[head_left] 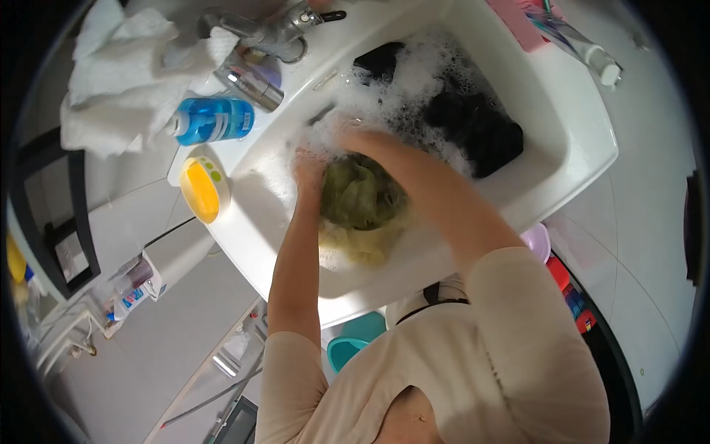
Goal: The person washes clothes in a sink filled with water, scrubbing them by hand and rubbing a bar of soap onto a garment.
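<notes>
In a glossy white sink point(588, 159), the foamy left hand point(310, 164) and right hand point(358, 138) border wet olive-green cloth point(359, 194) at eleven and twelve o'clock; crumpled black cloth point(484, 137) lies at two.

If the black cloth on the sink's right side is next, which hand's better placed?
Right, likely: the right hand is nearer the black cloth; the right forearm lies between it and the left hand. Foam partly hides both.

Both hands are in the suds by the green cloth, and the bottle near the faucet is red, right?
The head view shows the bottle near the faucet is blue, not red. Left hand and right hand are in the suds by the green cloth.
</notes>
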Motion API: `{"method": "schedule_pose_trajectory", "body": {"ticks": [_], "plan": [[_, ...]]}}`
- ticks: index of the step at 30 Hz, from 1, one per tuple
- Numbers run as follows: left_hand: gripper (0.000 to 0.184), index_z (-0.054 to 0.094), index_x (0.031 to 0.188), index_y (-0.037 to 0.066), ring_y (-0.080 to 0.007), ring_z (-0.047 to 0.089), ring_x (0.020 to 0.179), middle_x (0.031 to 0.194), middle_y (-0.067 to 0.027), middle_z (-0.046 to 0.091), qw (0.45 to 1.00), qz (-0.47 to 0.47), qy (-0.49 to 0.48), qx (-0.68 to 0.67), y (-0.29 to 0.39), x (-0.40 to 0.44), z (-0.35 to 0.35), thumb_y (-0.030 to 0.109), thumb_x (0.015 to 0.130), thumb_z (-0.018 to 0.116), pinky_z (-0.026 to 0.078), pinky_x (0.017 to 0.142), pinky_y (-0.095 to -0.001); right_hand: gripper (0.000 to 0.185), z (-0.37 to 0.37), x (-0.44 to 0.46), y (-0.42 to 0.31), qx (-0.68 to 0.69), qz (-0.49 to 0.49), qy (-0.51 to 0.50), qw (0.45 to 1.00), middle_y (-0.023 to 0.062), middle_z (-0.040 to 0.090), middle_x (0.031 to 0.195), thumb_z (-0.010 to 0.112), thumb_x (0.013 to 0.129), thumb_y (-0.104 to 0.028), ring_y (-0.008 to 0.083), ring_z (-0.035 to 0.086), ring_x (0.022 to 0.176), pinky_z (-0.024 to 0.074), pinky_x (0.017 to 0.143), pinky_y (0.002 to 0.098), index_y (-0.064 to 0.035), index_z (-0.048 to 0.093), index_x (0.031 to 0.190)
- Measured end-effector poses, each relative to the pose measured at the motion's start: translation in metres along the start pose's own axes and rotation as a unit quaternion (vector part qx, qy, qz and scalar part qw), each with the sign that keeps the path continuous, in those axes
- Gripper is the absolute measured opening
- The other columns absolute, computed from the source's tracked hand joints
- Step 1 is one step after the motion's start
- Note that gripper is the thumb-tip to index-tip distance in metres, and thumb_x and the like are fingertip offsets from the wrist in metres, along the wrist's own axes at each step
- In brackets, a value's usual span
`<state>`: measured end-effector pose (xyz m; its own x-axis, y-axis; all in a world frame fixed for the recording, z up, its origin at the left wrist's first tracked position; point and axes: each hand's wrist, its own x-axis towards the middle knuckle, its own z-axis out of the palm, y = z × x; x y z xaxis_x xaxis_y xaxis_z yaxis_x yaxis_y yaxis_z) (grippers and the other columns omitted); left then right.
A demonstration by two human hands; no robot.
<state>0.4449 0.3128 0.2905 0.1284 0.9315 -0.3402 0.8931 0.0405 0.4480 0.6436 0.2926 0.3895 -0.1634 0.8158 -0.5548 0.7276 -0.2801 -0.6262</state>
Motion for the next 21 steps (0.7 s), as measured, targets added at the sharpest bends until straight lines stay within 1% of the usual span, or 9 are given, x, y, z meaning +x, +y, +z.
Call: {"method": "schedule_pose_trajectory", "body": {"ticks": [3,5,6,9,12,15,16,19,21], "plan": [[0.029,0.06,0.104,0.0,-0.0132,0.054,0.078,0.09,-0.0065,0.062,0.939,0.081,0.007,-0.333,0.076,-0.057,-0.055,0.012,0.078,0.061,0.044,0.073,-0.0268,0.046,-0.019,-0.038,-0.008,0.059,-0.032,0.057,0.996,0.0143,0.055,0.118,0.054,0.079,-0.035,0.0291,0.051,0.109,0.04,0.093,0.037,-0.0056,0.054,0.115],[0.027,0.06,0.103,0.001,-0.0118,0.054,0.077,0.088,-0.0045,0.062,0.915,0.086,0.023,-0.394,0.117,-0.094,-0.095,0.009,0.077,0.06,0.044,0.072,-0.0245,0.049,-0.026,-0.059,-0.016,0.103,-0.069,0.105,0.987,0.0143,0.054,0.119,0.058,0.076,-0.036,0.0293,0.052,0.109,0.0398,0.093,0.0378,-0.0058,0.054,0.115],[0.026,0.061,0.102,0.001,-0.0111,0.054,0.077,0.086,-0.0035,0.062,0.901,0.09,0.032,-0.424,0.135,-0.108,-0.115,0.007,0.077,0.059,0.045,0.071,-0.0234,0.048,-0.041,-0.084,-0.031,0.12,-0.094,0.144,0.978,0.0149,0.059,0.11,0.061,0.074,-0.033,0.0286,0.056,0.101,0.0432,0.087,0.037,-0.0055,0.055,0.113],[0.029,0.06,0.105,0.001,-0.011,0.054,0.079,0.092,-0.0029,0.061,0.877,0.138,0.098,-0.45,0.168,-0.143,-0.168,0.005,0.076,0.057,0.045,0.073,-0.0234,0.045,-0.08,-0.131,-0.067,0.147,-0.214,0.197,0.945,0.0145,0.062,0.101,0.064,0.073,-0.033,0.0264,0.059,0.091,0.0458,0.08,0.0342,-0.0061,0.057,0.109],[0.037,0.056,0.112,0.001,-0.0122,0.055,0.084,0.099,-0.0042,0.059,0.809,0.208,0.101,-0.54,0.193,-0.169,-0.206,0.001,0.075,0.053,0.044,0.078,-0.0237,0.041,-0.112,-0.18,-0.102,0.169,-0.279,0.208,0.922,0.0129,0.063,0.094,0.066,0.071,-0.03,0.0236,0.06,0.083,0.0463,0.074,0.0323,-0.0071,0.058,0.105],[0.044,0.052,0.118,0.001,-0.0132,0.054,0.09,0.106,-0.0059,0.056,0.823,0.187,0.106,-0.527,0.19,-0.181,-0.215,0.0,0.073,0.051,0.042,0.083,-0.0244,0.038,-0.118,-0.201,-0.111,0.177,-0.28,0.243,0.912,0.0101,0.063,0.092,0.068,0.07,-0.028,0.0218,0.059,0.081,0.0455,0.072,0.0322,-0.009,0.059,0.102],[0.045,0.052,0.118,0.002,-0.013,0.053,0.093,0.107,-0.0074,0.055,0.844,0.232,0.141,-0.462,0.177,-0.175,-0.208,-0.001,0.073,0.05,0.041,0.084,-0.0239,0.038,-0.109,-0.189,-0.103,0.178,-0.335,0.306,0.873,0.0098,0.063,0.091,0.07,0.068,-0.026,0.023,0.059,0.08,0.0452,0.072,0.0321,-0.0095,0.06,0.101],[0.044,0.053,0.117,0.002,-0.0125,0.052,0.093,0.108,-0.0077,0.054,0.899,0.239,0.216,-0.297,0.142,-0.168,-0.192,-0.003,0.074,0.05,0.041,0.083,-0.0228,0.037,-0.101,-0.176,-0.079,0.111,-0.295,0.353,0.881,0.0091,0.062,0.092,0.07,0.068,-0.025,0.0243,0.058,0.078,0.0451,0.073,0.0316,-0.0092,0.06,0.101],[0.037,0.054,0.115,0.003,-0.0113,0.052,0.088,0.101,-0.0057,0.055,0.876,0.147,0.183,-0.421,0.091,-0.145,-0.172,-0.003,0.078,0.055,0.041,0.079,-0.0217,0.033,-0.086,-0.146,-0.05,0.123,-0.271,0.372,0.879,0.009,0.062,0.094,0.069,0.07,-0.022,0.0245,0.058,0.079,0.0452,0.074,0.0321,-0.0085,0.061,0.099]]}}
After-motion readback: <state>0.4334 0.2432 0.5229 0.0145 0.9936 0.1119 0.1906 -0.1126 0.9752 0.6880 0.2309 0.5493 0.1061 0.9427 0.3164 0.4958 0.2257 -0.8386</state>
